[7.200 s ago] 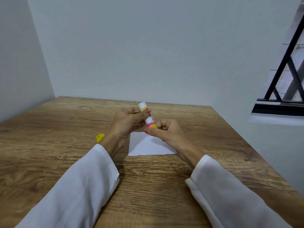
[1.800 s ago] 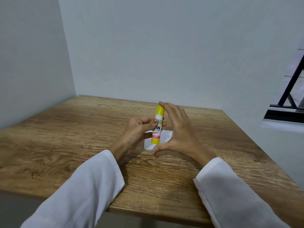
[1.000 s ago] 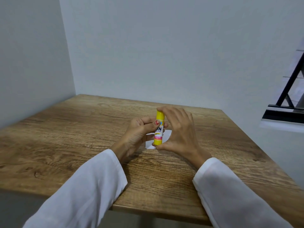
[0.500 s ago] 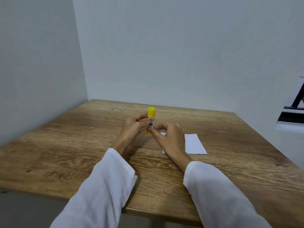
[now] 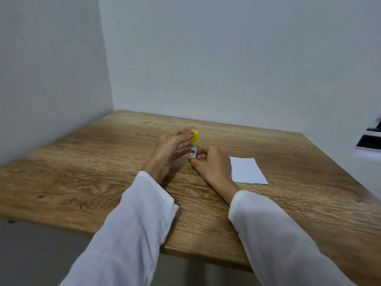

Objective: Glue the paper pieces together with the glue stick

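Note:
A yellow glue stick (image 5: 193, 147) with its yellow cap on stands upright on the wooden table (image 5: 103, 166), its base at the surface. My left hand (image 5: 168, 153) wraps its fingers around the cap and upper body. My right hand (image 5: 210, 164) pinches the lower end of the stick with thumb and fingertips. A white paper piece (image 5: 246, 170) lies flat on the table just right of my right hand, untouched. White sleeves cover both forearms.
Pale walls meet in a corner behind and left of the table. The table's near edge (image 5: 123, 232) runs under my forearms. A dark window frame (image 5: 371, 141) shows at the far right.
The capped glue stick has come down to stand on the table, both hands still on it. The view has swung left, so the paper now lies uncovered to the right of my hands.

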